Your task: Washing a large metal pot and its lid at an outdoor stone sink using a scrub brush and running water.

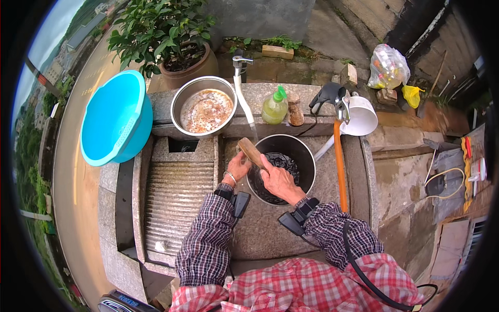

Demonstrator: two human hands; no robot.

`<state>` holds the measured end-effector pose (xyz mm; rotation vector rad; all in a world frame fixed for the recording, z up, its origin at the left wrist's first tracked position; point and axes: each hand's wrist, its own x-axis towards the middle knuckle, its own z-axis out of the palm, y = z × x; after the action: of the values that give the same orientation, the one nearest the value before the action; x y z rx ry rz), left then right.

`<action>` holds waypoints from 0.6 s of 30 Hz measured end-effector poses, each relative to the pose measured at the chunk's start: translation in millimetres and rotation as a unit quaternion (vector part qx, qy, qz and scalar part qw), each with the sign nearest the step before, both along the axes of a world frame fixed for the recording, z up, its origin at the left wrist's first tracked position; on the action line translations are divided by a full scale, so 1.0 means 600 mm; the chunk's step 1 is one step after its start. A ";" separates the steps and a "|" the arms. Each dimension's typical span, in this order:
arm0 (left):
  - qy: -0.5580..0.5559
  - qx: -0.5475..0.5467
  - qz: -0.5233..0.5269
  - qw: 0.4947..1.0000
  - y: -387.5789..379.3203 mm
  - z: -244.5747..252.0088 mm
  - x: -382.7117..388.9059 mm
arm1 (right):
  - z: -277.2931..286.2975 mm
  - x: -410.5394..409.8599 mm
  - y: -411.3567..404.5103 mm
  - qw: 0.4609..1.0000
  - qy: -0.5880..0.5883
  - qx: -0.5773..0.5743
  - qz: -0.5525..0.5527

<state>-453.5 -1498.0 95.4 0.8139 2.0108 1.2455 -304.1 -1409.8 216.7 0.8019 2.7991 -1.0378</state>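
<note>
A deep metal pot [308, 156] with dark, rippling water in it stands in the stone sink [265, 234]. My right hand [281, 181] grips a wooden block [251, 152], which looks like a brush back, tilted over the pot's upper-left rim. Any bristles are hidden underneath. At that same rim my left hand [238, 167] has its fingers curled against the pot, partly behind the block. Just beyond, a white hose [243, 97] runs down from a tap [238, 60], and water comes from its end.
A steel basin [176, 105] of cloudy, brown-flecked liquid sits left of the tap. Near it are a blue plastic tub [107, 113], a green pump bottle [274, 109] and a ribbed washboard [179, 199]. To the right lie an orange hose [340, 163], a white dipper [360, 117] and a black glove [327, 95].
</note>
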 end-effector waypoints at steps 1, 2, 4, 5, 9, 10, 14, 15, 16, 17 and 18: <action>0.055 -0.041 0.004 0.998 -0.010 -0.007 0.007 | 0.002 0.000 0.010 1.000 -0.011 0.013 -0.009; 0.104 -0.079 -0.006 0.991 0.004 0.012 0.030 | -0.002 0.007 0.033 0.999 -0.029 0.027 -0.031; 0.142 -0.073 0.042 0.986 0.007 0.011 0.085 | -0.030 0.025 0.075 0.992 -0.020 0.079 -0.097; 0.132 -0.064 0.074 0.986 0.000 0.014 0.106 | -0.025 0.040 0.085 0.990 -0.022 0.088 -0.109; 0.046 -0.052 0.178 0.981 -0.026 0.033 0.158 | -0.023 0.080 0.094 0.982 -0.054 0.080 -0.164; 0.046 -0.054 0.177 0.982 -0.030 0.031 0.163 | -0.025 0.080 0.086 0.982 -0.055 0.079 -0.165; 0.116 0.006 0.203 0.972 -0.052 -0.002 0.125 | -0.024 0.040 0.015 0.999 -0.029 0.031 -0.026; 0.138 -0.006 0.149 0.979 -0.038 0.025 0.102 | -0.027 0.043 0.006 0.999 -0.042 0.027 -0.013; 0.161 -0.018 0.095 0.982 -0.026 0.041 0.083 | -0.030 0.044 0.000 0.998 -0.054 0.023 0.000; 0.188 -0.004 0.063 0.980 -0.018 0.034 0.072 | -0.028 0.045 0.001 0.998 -0.054 0.022 0.002; 0.189 -0.005 0.065 0.980 -0.019 0.028 0.066 | -0.027 0.047 0.006 0.997 -0.054 0.059 0.020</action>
<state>-413.7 -1509.2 112.1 0.9877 2.4028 1.2213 -276.0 -1406.3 200.8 0.7833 2.7942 -0.8038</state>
